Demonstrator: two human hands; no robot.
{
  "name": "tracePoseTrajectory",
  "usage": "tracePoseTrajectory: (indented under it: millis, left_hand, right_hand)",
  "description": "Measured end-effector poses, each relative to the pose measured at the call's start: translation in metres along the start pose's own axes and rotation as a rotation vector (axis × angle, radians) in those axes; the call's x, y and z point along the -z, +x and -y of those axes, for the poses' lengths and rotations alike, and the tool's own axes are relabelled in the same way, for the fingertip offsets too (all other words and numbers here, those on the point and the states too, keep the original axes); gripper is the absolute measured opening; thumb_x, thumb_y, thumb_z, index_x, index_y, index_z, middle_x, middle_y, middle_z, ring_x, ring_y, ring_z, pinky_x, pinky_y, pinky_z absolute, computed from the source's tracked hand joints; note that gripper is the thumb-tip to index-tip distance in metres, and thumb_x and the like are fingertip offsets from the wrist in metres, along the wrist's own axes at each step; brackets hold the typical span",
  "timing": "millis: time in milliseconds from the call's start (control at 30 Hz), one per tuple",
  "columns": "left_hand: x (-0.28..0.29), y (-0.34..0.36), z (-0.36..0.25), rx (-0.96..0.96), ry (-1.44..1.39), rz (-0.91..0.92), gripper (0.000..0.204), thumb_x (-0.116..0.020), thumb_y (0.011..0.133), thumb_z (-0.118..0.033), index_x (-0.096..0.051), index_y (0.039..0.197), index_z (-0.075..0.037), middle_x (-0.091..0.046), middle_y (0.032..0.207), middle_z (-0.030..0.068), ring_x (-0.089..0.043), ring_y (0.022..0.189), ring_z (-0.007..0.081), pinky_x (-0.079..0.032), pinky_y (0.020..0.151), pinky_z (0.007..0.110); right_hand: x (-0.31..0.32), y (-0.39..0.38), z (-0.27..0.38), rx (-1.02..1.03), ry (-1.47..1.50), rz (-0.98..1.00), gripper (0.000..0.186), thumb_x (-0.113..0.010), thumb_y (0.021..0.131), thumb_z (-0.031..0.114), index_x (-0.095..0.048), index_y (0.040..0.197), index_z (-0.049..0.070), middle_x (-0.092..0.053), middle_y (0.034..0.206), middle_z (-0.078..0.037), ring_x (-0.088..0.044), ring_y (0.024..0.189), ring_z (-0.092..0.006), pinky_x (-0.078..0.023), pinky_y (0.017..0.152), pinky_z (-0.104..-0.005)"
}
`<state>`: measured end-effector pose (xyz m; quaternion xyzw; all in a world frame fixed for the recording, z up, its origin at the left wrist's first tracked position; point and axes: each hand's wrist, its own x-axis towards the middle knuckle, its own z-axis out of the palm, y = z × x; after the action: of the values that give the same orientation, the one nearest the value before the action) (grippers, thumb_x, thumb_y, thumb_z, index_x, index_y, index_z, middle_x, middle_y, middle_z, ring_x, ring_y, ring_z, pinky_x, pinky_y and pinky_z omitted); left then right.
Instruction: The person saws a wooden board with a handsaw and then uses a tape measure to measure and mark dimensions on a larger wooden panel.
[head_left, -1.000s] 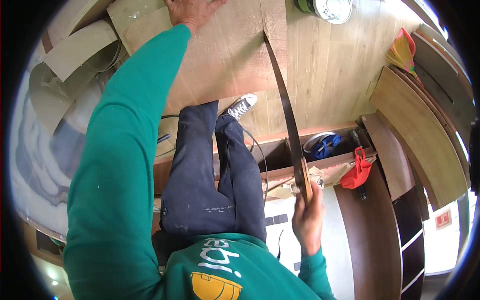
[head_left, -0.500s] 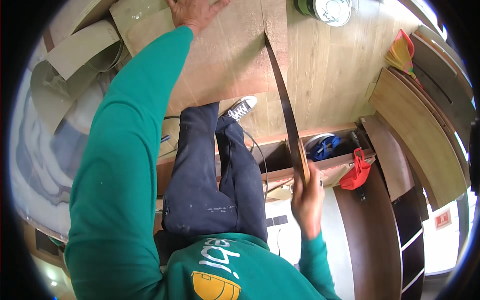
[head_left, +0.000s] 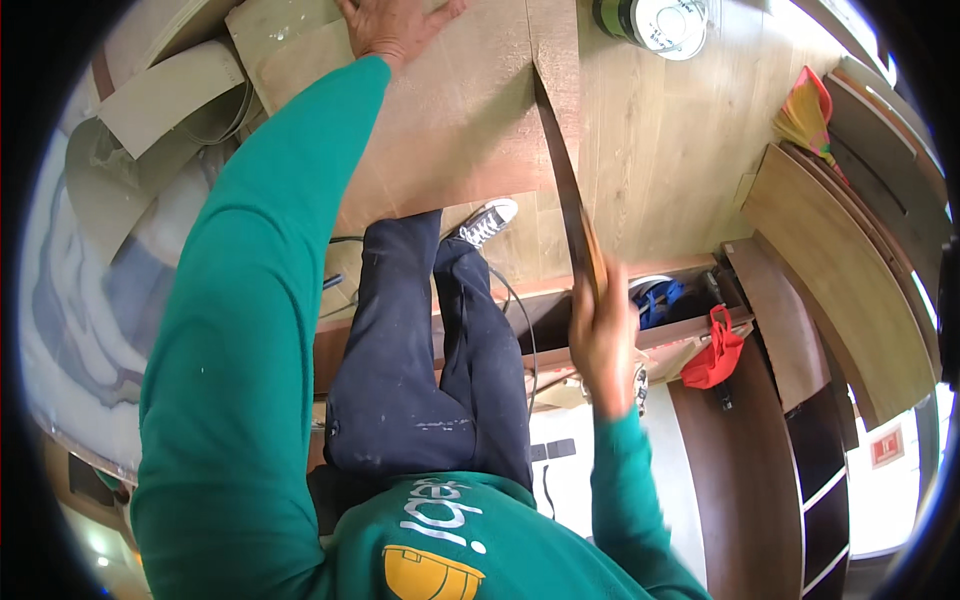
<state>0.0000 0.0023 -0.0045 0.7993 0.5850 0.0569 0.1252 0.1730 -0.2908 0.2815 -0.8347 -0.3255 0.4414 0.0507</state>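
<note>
A sheet of thin plywood spans the upper middle of the view. My left hand lies on it with the fingers spread, partly cut off by the top edge. My right hand is wrapped around the wooden handle of a handsaw. The saw's long dark blade slants up and left, its far end sitting in the plywood near the right side. From there a thin straight cut runs on to the top edge. My bent leg and one dark sneaker show just below the sheet's near edge.
On the wood-look floor stands a dark can with a white lid. A yellow-and-red broom and several stacked boards line the right. Nearer are a red bag, a blue item and a black cable.
My right hand and the saw have moved up and away from me, so more of the blade is past the cut. My left hand stays on the plywood.
</note>
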Motion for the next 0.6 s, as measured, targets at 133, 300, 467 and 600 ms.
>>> tracePoseTrajectory:
  millis: [133, 300, 467, 600]
  left_hand:
    - [0.004, -0.009, -0.001, 0.008, 0.005, 0.003, 0.094, -0.066, 0.084, -0.069, -0.042, 0.157, -0.015, -0.031, 0.166, 0.0127, -0.016, 0.157, 0.0385, -0.012, 0.122, 0.07]
    - [0.001, -0.005, -0.001, -0.023, 0.042, -0.021, 0.093, -0.067, 0.084, -0.068, -0.043, 0.157, -0.015, -0.032, 0.164, 0.0131, -0.017, 0.156, 0.039, -0.014, 0.122, 0.069]
    - [-0.001, -0.004, -0.001, -0.038, -0.01, -0.04, 0.092, -0.069, 0.084, -0.065, -0.043, 0.156, -0.014, -0.034, 0.163, 0.0141, -0.02, 0.155, 0.0394, -0.014, 0.122, 0.069]
    - [-0.006, 0.001, 0.006, -0.061, -0.04, -0.065, 0.083, -0.068, 0.088, -0.057, -0.044, 0.156, -0.015, -0.034, 0.163, 0.0146, -0.021, 0.154, 0.0395, -0.011, 0.123, 0.068]
  right_hand:
    - [0.064, -0.121, 0.012, -0.262, -0.045, 0.112, 0.038, -0.057, 0.102, 0.005, -0.049, 0.139, 0.004, -0.071, 0.102, -0.026, -0.073, 0.087, -0.0437, -0.057, 0.074, -0.0435]
    - [0.004, -0.029, -0.025, -0.016, -0.029, -0.014, 0.035, -0.06, 0.101, 0.009, -0.05, 0.134, 0.005, -0.069, 0.089, -0.029, -0.07, 0.079, -0.0479, -0.056, 0.068, -0.0487]
    - [-0.056, 0.104, -0.009, 0.149, 0.089, -0.121, 0.026, -0.06, 0.102, 0.016, -0.054, 0.126, 0.008, -0.068, 0.088, -0.03, -0.066, 0.082, -0.0518, -0.051, 0.062, -0.0565]
    - [-0.058, 0.114, -0.007, 0.214, 0.111, -0.158, 0.025, -0.06, 0.102, 0.02, -0.055, 0.123, 0.008, -0.068, 0.088, -0.03, -0.065, 0.083, -0.0531, -0.05, 0.066, -0.06]
